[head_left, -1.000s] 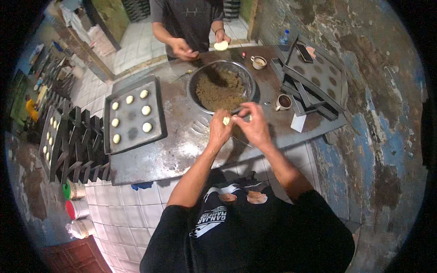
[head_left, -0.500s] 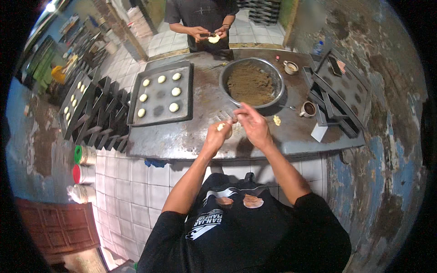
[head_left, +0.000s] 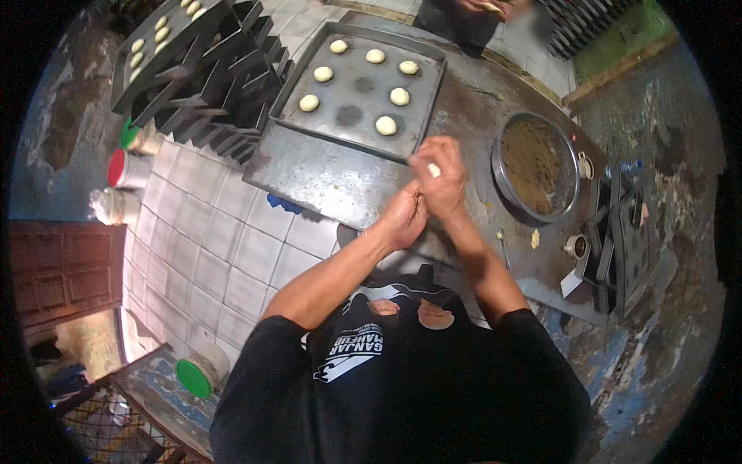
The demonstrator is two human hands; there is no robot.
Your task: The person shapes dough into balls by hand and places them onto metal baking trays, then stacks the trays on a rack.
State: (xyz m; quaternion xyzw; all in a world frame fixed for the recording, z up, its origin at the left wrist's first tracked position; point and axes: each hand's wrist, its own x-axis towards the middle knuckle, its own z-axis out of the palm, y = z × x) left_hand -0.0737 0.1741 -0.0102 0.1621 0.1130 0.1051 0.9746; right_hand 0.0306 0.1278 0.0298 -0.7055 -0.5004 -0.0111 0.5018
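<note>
A pale dough ball [head_left: 433, 170] shows between the curled fingers of my right hand [head_left: 444, 185], which is raised over the table edge by the baking tray [head_left: 348, 141]. Just below and to its left, my left hand [head_left: 403, 218] is closed, pressed against the heel of the right. Whatever its fingers may hold is hidden. Several round dough balls [head_left: 386, 125] lie spaced apart on the dark metal tray.
A metal basin [head_left: 498, 166] of brown crumbly filling stands on the right of the table [head_left: 332, 185]. Nearby are a fork [head_left: 501, 236], a dough scrap [head_left: 535, 239] and a cup [head_left: 576, 246]. Stacked trays [head_left: 209, 85] rise at left. A co-worker's hands [head_left: 487, 6] show at the far edge.
My view has swung left, so the tray sits nearer the middle. The right hand, open above the left before, is now closed round the dough, and the hands have come together.
</note>
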